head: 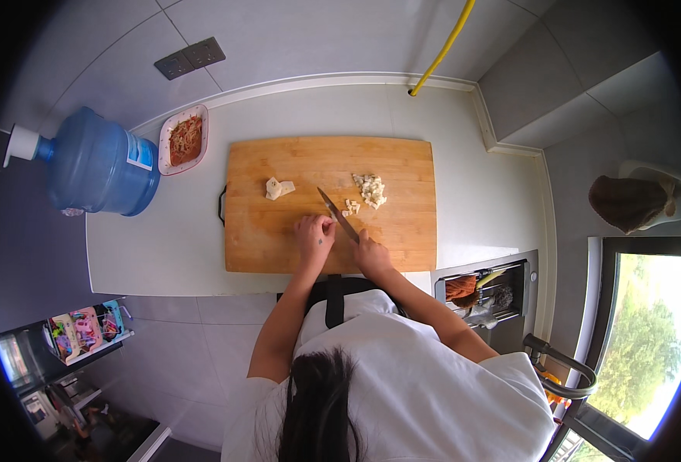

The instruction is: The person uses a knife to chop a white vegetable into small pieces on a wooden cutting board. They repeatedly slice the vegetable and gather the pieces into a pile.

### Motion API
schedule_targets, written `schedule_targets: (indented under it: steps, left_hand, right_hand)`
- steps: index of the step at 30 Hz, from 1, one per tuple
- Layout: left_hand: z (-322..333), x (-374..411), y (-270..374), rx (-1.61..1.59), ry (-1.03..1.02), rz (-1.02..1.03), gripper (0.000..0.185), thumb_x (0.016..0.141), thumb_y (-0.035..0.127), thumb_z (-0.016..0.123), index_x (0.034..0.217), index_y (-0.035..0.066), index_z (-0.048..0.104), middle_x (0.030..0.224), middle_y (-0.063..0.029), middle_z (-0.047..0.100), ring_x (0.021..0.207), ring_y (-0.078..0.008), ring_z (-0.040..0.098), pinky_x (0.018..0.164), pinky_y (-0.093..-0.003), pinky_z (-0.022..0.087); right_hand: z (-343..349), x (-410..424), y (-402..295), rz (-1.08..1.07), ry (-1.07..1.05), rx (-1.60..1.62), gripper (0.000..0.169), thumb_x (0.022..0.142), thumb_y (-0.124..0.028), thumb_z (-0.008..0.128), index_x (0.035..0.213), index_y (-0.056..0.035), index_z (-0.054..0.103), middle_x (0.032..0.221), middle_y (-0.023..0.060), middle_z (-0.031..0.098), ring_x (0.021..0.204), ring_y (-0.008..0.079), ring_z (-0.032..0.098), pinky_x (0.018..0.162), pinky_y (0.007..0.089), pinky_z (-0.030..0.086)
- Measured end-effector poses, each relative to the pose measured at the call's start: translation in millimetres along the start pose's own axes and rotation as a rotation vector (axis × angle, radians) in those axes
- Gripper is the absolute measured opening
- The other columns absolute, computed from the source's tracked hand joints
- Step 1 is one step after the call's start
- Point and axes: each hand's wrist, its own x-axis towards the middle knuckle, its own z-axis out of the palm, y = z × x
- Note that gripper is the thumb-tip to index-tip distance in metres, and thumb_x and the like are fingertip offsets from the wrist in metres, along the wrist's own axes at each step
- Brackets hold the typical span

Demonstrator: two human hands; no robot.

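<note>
My right hand (371, 254) grips the handle of a kitchen knife (340, 216), whose blade points away and to the left over a wooden cutting board (259, 248). Just left of the blade, my left hand (315, 235) has its fingers curled on a small pale piece of food, mostly hidden by the fingertips. A few pale cubes (351, 207) lie against the right side of the blade. Beyond them is a larger pile of diced pale food (371, 190). Larger uncut pale chunks (277, 188) rest on the board's left half.
A patterned dish of reddish shredded food (185, 141) and a blue water jug (106, 164) stand at the left. A yellow pipe (441, 52) enters the counter (479, 202) at the back. At right is a sink rack (482, 291) with cloths, near a dark faucet (571, 369).
</note>
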Motion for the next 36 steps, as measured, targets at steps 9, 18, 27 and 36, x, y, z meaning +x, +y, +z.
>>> schedule_targets:
  steps: [9, 18, 27, 36]
  left_hand:
    - [6, 0, -2, 0.044, 0.04, 0.024, 0.019, 0.07, 0.015, 0.072, 0.08, 0.013, 0.056, 0.075, 0.001, 0.06, 0.078, -0.0215, 0.056, 0.074, -0.0378, 0.038]
    - [5, 2, 5, 0.039, 0.036, 0.001, 0.017, 0.07, 0.015, 0.071, 0.081, 0.013, 0.057, 0.078, -0.0003, 0.06, 0.08, -0.0215, 0.056, 0.075, -0.0373, 0.038]
    - [5, 13, 8, 0.131, -0.026, 0.022, 0.013, 0.072, 0.015, 0.068, 0.081, 0.014, 0.059, 0.079, -0.001, 0.06, 0.081, -0.0225, 0.057, 0.076, -0.0369, 0.039]
    - [6, 15, -8, -0.221, 0.094, 0.043, 0.023, 0.075, 0.006, 0.069, 0.097, 0.008, 0.063, 0.087, -0.0056, 0.065, 0.082, -0.0243, 0.061, 0.077, -0.0358, 0.045]
  right_hand:
    - [7, 0, 1, -0.034, -0.02, -0.173, 0.03, 0.093, -0.031, 0.048, 0.097, -0.0021, 0.041, 0.073, 0.0202, 0.063, 0.06, 0.0373, 0.064, 0.05, 0.045, 0.052]
    - [21, 5, 3, -0.025, -0.03, -0.315, 0.029, 0.092, -0.028, 0.045, 0.102, -0.0004, 0.041, 0.077, 0.0186, 0.064, 0.064, 0.0332, 0.067, 0.05, 0.0414, 0.053]
    - [0, 7, 18, 0.095, -0.052, -0.018, 0.033, 0.093, -0.034, 0.045, 0.103, -0.003, 0.041, 0.077, 0.0245, 0.064, 0.07, 0.043, 0.063, 0.061, 0.0508, 0.05]
    - [-20, 3, 13, 0.067, -0.029, 0.064, 0.029, 0.093, -0.033, 0.046, 0.097, -0.0042, 0.041, 0.074, 0.0238, 0.063, 0.068, 0.0428, 0.062, 0.061, 0.051, 0.05]
